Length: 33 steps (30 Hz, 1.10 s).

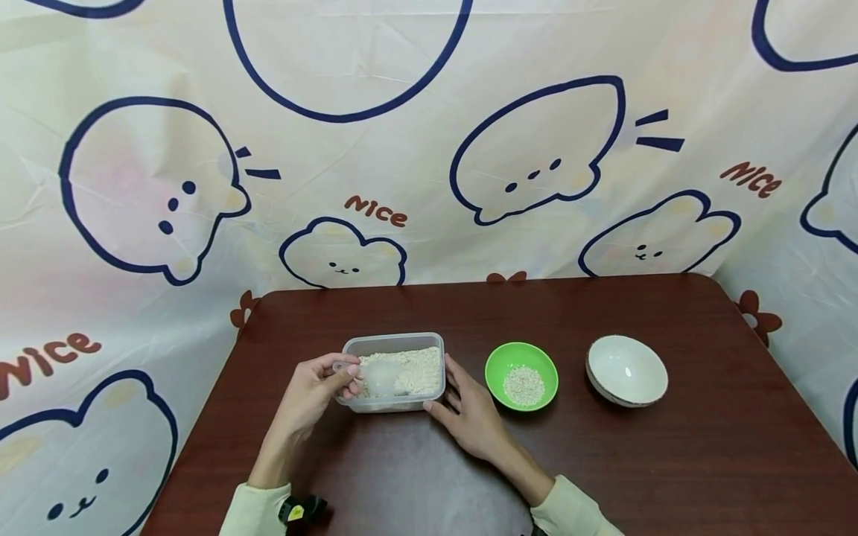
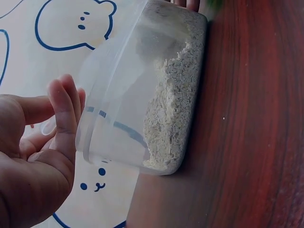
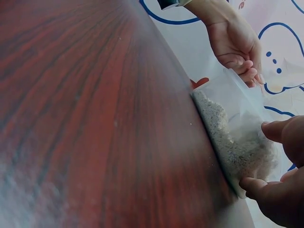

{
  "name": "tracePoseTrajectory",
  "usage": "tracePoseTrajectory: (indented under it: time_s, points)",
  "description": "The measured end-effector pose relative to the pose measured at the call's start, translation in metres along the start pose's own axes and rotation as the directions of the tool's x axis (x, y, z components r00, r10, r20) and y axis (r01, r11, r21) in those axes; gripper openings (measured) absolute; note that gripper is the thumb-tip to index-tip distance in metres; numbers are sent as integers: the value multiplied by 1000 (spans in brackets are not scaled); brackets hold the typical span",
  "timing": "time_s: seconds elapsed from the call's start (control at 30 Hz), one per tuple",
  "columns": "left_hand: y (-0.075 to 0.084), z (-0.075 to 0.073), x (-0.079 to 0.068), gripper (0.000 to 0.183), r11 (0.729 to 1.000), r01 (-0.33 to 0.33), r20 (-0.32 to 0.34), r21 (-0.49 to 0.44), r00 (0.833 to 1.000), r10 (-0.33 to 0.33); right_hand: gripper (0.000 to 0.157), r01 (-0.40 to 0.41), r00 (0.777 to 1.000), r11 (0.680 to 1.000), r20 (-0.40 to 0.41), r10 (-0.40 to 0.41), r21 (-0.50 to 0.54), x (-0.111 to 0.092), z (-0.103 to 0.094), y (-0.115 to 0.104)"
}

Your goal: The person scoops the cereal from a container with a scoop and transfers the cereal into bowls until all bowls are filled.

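Observation:
A clear plastic container [image 1: 392, 404] holds a heap of pale, oat-like flakes [image 2: 171, 95]. My left hand [image 1: 323, 383] is at its left end, thumb and fingers pinching the short handle of a translucent scoop [image 1: 382, 377]. The scoop's bowl lies over the flakes inside the rim. In the left wrist view, the container wall and the fingers hide most of the scoop. At the container's right end, my right hand [image 1: 469, 413] steadies it, with the thumb at the near corner and fingers along the side, as the right wrist view also shows.
Right of the container stands a green bowl [image 1: 496, 372] with a small pile of flakes in it. Farther right is a white bowl [image 1: 630, 368]. All stand on a dark reddish-brown wooden table [image 1: 429, 476], with a printed cloth [image 1: 429, 164] hanging behind.

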State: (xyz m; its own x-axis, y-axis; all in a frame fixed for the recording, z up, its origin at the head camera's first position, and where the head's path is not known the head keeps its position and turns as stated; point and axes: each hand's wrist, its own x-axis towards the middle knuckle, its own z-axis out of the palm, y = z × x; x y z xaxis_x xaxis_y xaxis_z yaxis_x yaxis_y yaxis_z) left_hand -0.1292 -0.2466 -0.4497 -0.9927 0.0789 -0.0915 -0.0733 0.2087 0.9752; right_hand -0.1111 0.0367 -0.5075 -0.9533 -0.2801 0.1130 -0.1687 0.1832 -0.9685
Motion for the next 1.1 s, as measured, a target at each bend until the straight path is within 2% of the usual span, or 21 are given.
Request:
tracePoseTrajectory:
  time_s: [0.47,0.7,0.9,1.1]
  points:
    - [-5,-14,-3,36,993,-27,-102,-112,995,16,85,4,1000,1000,4,-4,7,1,0,-2]
    - [-3,-19,-5,33,987,-61,-120,-149,992,44,84,17,1000,1000,-1,-17,1,1,-1,-4]
    - [3,-18,-5,34,980,-80,-123,-182,991,58,83,30,999,999,-23,-30,-12,-1,-7,-12]
    - [13,-8,-1,29,973,-123,-111,-194,988,103,85,31,999,999,-43,-32,-25,-7,-20,-25]
